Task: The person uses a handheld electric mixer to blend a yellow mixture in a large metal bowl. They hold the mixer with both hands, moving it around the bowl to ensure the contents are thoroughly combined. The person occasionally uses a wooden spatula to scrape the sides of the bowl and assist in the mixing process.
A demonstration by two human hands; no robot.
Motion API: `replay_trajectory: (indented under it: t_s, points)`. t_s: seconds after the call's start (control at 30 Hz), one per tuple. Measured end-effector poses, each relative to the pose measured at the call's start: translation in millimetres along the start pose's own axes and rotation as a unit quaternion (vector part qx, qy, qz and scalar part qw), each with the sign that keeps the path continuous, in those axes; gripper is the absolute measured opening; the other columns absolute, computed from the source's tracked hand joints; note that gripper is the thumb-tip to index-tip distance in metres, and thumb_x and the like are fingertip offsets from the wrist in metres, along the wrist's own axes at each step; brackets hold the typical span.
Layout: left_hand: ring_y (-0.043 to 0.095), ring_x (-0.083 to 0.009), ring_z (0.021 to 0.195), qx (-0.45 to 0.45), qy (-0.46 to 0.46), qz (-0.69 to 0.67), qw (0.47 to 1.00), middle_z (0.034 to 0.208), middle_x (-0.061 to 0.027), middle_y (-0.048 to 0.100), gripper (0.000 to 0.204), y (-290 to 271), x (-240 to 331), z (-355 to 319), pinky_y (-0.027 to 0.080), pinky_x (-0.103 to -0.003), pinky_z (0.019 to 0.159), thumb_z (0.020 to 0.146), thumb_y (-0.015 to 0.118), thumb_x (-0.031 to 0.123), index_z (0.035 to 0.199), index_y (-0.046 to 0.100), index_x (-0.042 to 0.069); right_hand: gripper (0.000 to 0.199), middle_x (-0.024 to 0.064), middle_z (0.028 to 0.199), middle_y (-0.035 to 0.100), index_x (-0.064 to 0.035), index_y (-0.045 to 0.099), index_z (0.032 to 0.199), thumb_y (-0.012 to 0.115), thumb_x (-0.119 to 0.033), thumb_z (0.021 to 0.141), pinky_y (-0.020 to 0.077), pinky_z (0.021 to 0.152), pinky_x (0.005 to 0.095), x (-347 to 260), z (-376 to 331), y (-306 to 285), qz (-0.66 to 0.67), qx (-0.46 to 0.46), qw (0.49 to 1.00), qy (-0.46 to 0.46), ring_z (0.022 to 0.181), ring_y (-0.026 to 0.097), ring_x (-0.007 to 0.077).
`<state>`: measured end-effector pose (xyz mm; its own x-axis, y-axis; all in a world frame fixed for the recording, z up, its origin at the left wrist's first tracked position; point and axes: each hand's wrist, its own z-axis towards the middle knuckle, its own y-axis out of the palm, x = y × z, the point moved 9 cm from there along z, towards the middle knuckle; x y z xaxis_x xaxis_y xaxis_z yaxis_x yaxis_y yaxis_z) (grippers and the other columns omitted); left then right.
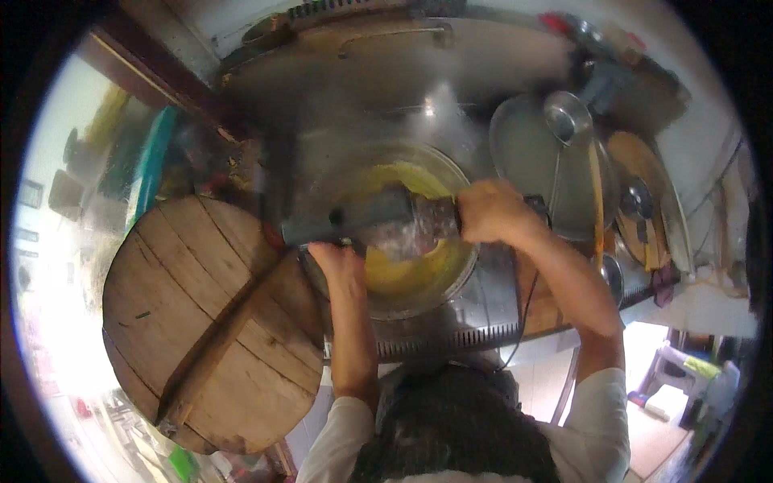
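We see first the big round wooden lid, made of planks with a cross bar, lying at our left beside the cooker. Next in size is the steel stove top, and set in it the wide metal bowl with a yellow mixture spread over its inside. To the right lies a round metal lid with a steel ladle resting on it, and further right a round wooden lid. Across the bowl we hold a long grey, blurred tool, its exact kind we cannot tell, with a clear shiny part at the middle over the mixture. Our right hand is closed around its right end. Our left hand rests at the bowl's near rim under the tool, fingers curled against it; whether it truly grips we cannot tell.
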<state>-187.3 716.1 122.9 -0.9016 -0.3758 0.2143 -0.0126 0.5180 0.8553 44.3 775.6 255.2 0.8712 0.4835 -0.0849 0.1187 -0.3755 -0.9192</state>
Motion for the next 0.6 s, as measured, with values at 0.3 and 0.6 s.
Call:
replay_trajectory:
  t_s: [0.3, 0.6]
  points:
    - [0.035, -0.0148, 0.052, 0.022, 0.053, 0.180, 0.982, 0.059, -0.0009, 0.034, 0.017, 24, 9, -5, 0.037, -0.031, 0.052, 0.081, 0.048, 0.005, 0.068, 0.039, 0.009, 0.036, 0.0155, 0.083, 0.065, -0.0092, 0.069, 0.081, 0.060, -0.041, 0.067, 0.0512, 0.068, 0.0419, 11, -2, 63, 0.022, -0.055, 0.998, 0.038, 0.080, 0.064, 0.0319]
    - [0.028, -0.0099, 0.043, -0.181, -0.021, 0.264, 0.947, 0.056, 0.0043, 0.030, 0.018, 43, -16, 13, 0.030, -0.028, 0.044, 0.077, 0.054, 0.004, 0.077, 0.041, 0.016, 0.039, 0.0140, 0.092, 0.064, -0.0170, 0.063, 0.104, 0.063, -0.039, 0.071, 0.0494, 0.069, 0.0437, 12, -2, 197, 0.285, -0.011, 0.944, 0.167, 0.084, 0.061, 0.0347]
